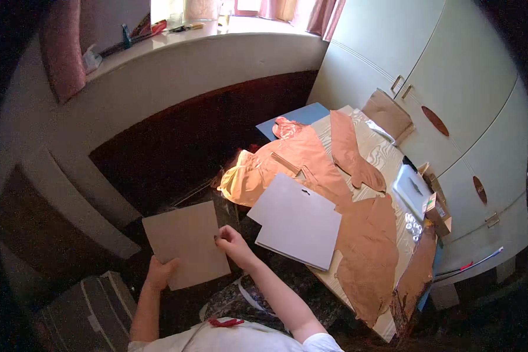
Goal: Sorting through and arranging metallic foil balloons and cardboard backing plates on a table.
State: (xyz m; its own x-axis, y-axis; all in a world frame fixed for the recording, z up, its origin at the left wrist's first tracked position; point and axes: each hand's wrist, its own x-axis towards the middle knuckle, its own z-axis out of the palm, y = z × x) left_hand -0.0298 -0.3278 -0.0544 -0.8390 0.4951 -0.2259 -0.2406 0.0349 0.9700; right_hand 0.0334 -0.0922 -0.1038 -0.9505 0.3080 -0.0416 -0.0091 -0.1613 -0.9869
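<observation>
A flat, pale beige cardboard sheet (188,237) is held up in front of me, left of the table. My left hand (160,272) grips its lower left edge, thumb across the face and the other fingers mostly hidden behind. At the right edge, my right hand (236,246) is closed in a pinch. A tiny dark spot shows at its fingertips, too small to name. Right of this hand, a stack of pale grey-white boards (299,220) lies on the table's near left part; the top one has a small slot near its far edge.
Orange-brown sheets (366,252) with irregular outlines cover much of the wood-patterned table (381,154). A light plastic case (410,190) and a small cardboard box (439,214) sit along its right side, by pale cupboards (452,88). A dark striped box-like thing (91,314) stands lower left.
</observation>
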